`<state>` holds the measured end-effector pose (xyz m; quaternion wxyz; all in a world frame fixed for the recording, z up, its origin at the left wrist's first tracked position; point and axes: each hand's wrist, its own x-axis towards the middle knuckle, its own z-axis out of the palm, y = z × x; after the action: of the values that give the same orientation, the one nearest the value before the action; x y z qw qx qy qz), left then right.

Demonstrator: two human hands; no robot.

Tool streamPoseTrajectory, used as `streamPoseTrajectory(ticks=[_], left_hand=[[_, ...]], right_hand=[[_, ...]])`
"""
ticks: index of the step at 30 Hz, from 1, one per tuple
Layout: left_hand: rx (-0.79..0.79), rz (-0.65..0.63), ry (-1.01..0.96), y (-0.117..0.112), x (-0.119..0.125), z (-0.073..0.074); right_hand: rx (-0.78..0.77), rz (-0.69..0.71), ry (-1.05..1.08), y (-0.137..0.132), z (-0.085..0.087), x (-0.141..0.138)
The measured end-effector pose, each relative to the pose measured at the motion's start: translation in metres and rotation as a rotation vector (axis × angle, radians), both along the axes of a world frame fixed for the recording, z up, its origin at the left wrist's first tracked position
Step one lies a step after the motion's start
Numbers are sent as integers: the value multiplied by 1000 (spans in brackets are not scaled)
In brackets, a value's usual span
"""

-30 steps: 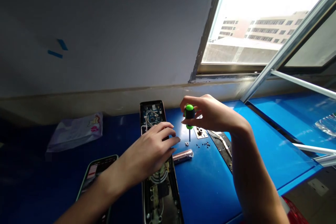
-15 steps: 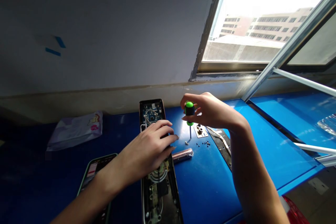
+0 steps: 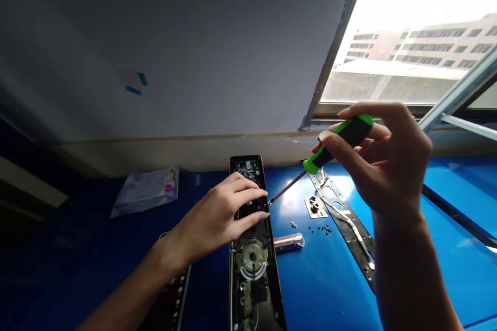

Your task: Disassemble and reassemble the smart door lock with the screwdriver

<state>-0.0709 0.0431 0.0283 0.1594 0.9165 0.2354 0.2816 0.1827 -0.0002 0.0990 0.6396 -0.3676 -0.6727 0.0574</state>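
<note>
My right hand (image 3: 382,160) is closed around a green and black screwdriver (image 3: 337,144), lifted above the blue table (image 3: 322,289). The shaft slants down to the left, its tip close to the right edge of a long opened electronic door lock body (image 3: 252,253). My left hand (image 3: 223,214) lies on that lock body with its fingers stretched flat over the middle, below the circuit board (image 3: 246,168) at the far end. A round metal part (image 3: 252,257) shows just below my fingers.
Several tiny screws (image 3: 310,227), a small metal square plate (image 3: 315,207), a pink cylinder (image 3: 288,242) and a long black metal plate with a white cable (image 3: 347,225) lie right of the lock. A plastic bag (image 3: 146,190) lies far left. A phone (image 3: 174,295) lies under my left forearm. A window (image 3: 407,57) is behind.
My right hand has lifted the screwdriver from upright over the loose screws and tilted it, tip now toward the lock's edge. The camera has moved closer and shifted left. My left hand stays on the lock.
</note>
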Motion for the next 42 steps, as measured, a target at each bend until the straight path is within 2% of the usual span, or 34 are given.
streamPoseTrajectory(ticks=[10, 19, 26, 30, 36, 42], left_hand=[[-25, -12, -123, -2, 8, -3], [-417, 131, -259, -8, 8, 8], [-509, 113, -323, -8, 10, 10], [-496, 112, -339, -7, 9, 10], [-445, 110, -349, -6, 8, 9], [-348, 107, -332, -4, 7, 6]], right_hand=[[102, 30, 8, 0, -1, -9], [106, 15, 73, -1, -1, -7], [97, 18, 108, 2, -3, -6], [76, 2, 165, 3, -3, -5], [80, -24, 143, 5, -2, -6], [32, -42, 174, 6, -2, -9]])
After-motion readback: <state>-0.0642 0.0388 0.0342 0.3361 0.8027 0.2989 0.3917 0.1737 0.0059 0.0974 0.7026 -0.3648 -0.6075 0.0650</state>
